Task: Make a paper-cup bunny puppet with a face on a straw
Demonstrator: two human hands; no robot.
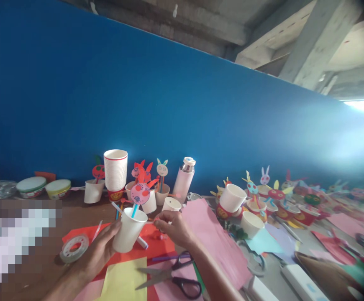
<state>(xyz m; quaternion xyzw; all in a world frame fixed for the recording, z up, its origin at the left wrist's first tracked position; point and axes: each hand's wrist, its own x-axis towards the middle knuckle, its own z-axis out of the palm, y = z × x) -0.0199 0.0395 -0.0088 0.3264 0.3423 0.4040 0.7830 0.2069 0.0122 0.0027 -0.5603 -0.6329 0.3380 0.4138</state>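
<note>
My left hand (pixel 102 244) is wrapped around a white paper cup (pixel 128 232), which tilts slightly to the right. Out of the cup rises a blue straw (pixel 135 210) topped with a pink round paper face (pixel 140 194) with red eyes and drawn lashes. Just right of the cup's rim, my right hand (pixel 172 225) is closed in a pinch; a thin stick-like thing shows at its fingertips, too small to name. Below lie black-handled scissors (pixel 172 278), slightly spread, over yellow paper (pixel 122 278) and pink paper. A roll of clear tape (pixel 74 248) sits beside my left wrist.
A tall stack of paper cups (pixel 116 169) and a pink thermos (pixel 184 179) stand against the blue wall (pixel 138 83). Pink paper sheets (pixel 215 242) lie to the right. Several cups with paper animal faces line the back. Lidded tubs (pixel 31 187) stand at left.
</note>
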